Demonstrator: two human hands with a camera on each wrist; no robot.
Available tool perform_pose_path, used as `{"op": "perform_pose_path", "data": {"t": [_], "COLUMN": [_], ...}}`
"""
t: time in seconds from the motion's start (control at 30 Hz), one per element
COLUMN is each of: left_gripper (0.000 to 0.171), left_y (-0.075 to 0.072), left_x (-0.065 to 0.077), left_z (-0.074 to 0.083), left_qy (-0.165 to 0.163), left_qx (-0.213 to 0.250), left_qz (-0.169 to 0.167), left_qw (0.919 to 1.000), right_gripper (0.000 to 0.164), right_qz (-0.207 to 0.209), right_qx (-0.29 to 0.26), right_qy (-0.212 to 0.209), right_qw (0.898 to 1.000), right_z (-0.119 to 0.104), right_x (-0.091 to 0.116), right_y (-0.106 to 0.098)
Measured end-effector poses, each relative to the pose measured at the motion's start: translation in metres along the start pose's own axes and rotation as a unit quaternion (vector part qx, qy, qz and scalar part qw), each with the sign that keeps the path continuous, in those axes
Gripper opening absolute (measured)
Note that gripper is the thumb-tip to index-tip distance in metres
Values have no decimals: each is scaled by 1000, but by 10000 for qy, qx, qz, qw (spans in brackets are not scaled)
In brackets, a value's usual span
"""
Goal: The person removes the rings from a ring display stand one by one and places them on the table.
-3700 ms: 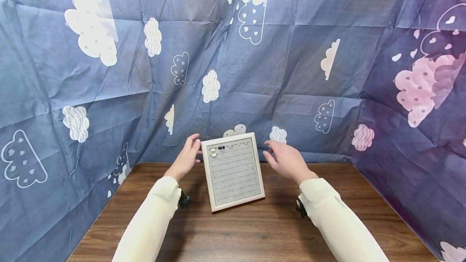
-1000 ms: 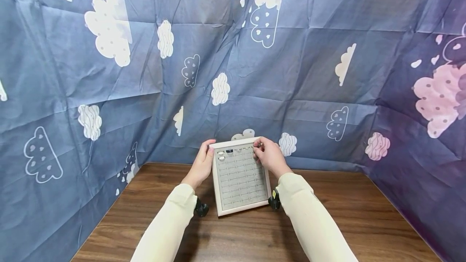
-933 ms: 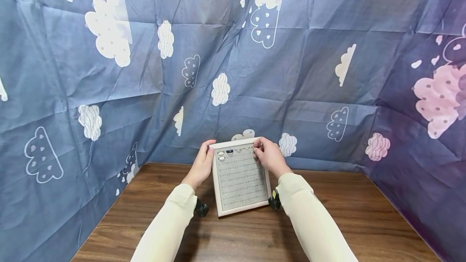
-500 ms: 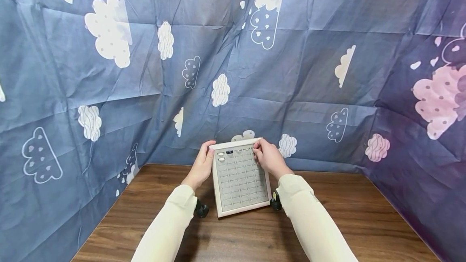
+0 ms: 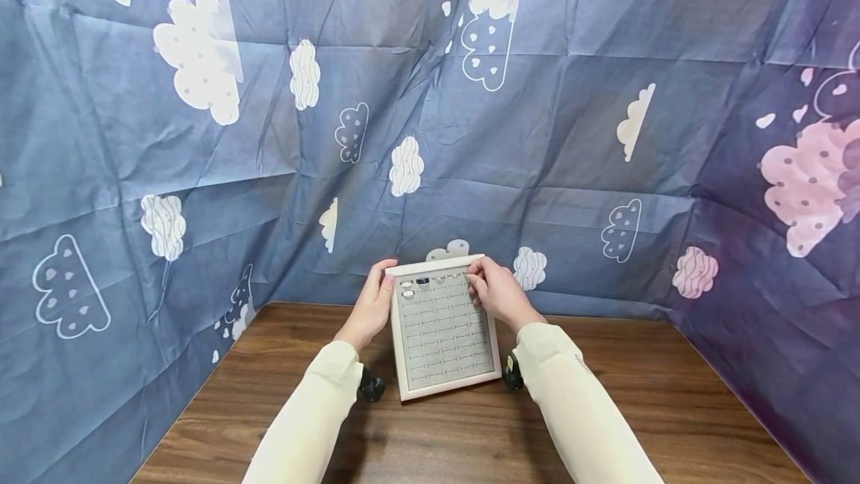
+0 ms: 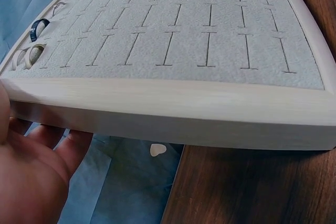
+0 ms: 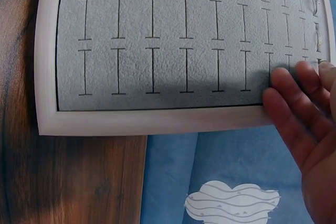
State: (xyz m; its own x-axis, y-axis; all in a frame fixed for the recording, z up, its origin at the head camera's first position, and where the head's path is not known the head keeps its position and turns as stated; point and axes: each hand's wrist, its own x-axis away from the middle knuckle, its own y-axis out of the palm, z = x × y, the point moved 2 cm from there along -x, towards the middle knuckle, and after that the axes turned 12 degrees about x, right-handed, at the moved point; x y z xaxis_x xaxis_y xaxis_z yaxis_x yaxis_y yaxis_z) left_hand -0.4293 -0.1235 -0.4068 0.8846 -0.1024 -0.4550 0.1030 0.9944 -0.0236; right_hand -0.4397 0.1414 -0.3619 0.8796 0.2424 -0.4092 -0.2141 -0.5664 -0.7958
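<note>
Sleeves, two: cream (image 5: 302, 409), one per arm, reaching across the wood tabletop (image 5: 437, 443).

Ring display board (image 5: 452, 384), one: pale frame, grey slotted pad, ahead of the person and between the hands. Long axis runs away from the person and upward, top end leaning slightly left; padded face toward the person. Contact of its lower edge with the table: cannot tell.

Left hand (image 5: 372, 303): grips the left edge near the upper corner, thumb in front, fingers behind.

Right hand (image 5: 500, 293): at the upper right corner, fingers bent in close over the top row's end; whether a ring is pinched, cannot tell. Nearer the thin rings (image 5: 453, 275).

Blue-black ring (image 5: 422, 281) and two pale bands (image 5: 408, 293): nearer the left hand.

Cloud-print backdrop (image 5: 497, 148): behind.
</note>
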Motion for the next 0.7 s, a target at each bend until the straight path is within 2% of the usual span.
{"op": "perform_pose_path", "data": {"t": [0.3, 0.7], "left_gripper": [38, 39], "left_y": [1, -1], "left_x": [0, -1], "left_z": [0, -1], "left_qy": [7, -1], "left_qx": [111, 104], "left_qz": [40, 26], "left_qw": [9999, 9999], "right_gripper": [6, 8], "right_qz": [-35, -124], "right_qx": [-132, -95], "right_qy": [-143, -67], "right_qw": [9998, 9999], "right_z": [3, 17], "right_x": [1, 12], "right_y": [-4, -24]}}
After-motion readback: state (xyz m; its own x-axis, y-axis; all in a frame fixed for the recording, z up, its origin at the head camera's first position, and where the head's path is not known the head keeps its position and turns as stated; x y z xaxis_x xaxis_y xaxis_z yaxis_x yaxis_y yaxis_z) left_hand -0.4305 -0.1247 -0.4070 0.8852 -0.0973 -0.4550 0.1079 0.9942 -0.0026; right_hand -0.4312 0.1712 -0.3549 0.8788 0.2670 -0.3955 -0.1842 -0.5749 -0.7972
